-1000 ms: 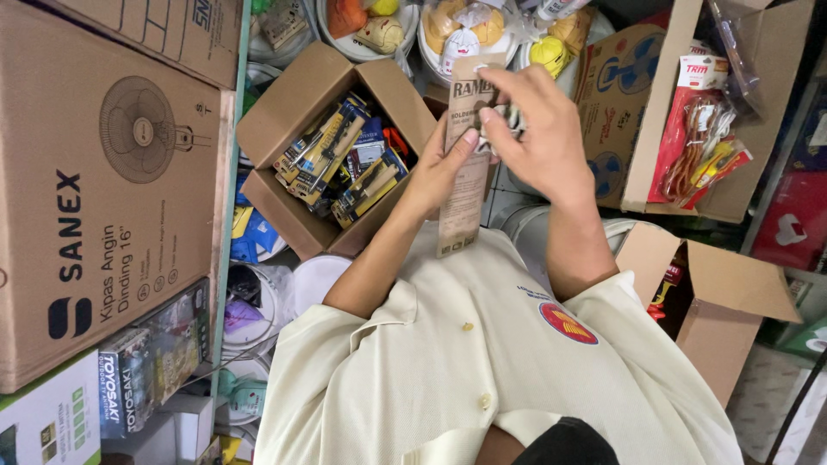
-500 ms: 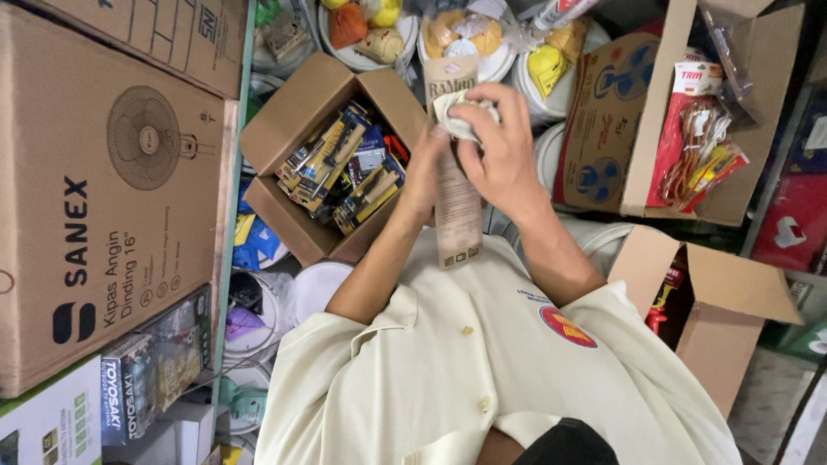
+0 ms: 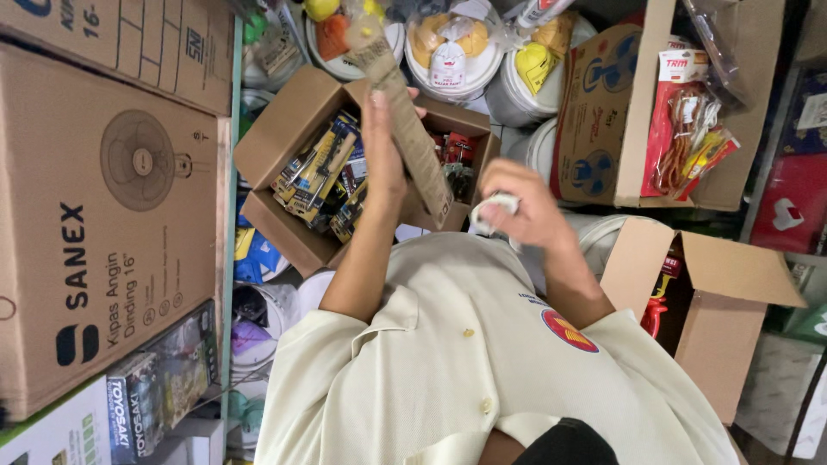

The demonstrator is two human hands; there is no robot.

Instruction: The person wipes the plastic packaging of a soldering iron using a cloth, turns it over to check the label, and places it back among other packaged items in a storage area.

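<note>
Loads of stock packed in here, so biggest first: a large brown carton (image 3: 103,224) with a fan drawn on it fills the left side. Next to it is an open cardboard box (image 3: 276,138), stuffed with small yellow and dark packets (image 3: 319,172). White tubs (image 3: 508,103) sit just behind it.

The left hand (image 3: 383,155) is wrapped around a long brown card strip (image 3: 413,129) and holds it tilted right above that open box, lower end towards the chest. The right hand (image 3: 525,207) is off to the side, apart from the strip, fingers curled tight round a small white thing (image 3: 493,209). I can't tell what that is.

My read is that this is the sorting bit: strip in one hand, small piece in the other, neither put down yet. Any next move needs a steady grip on the strip, since it's long and leaning. It also needs a free spot, because the box underneath is pretty full.
</note>
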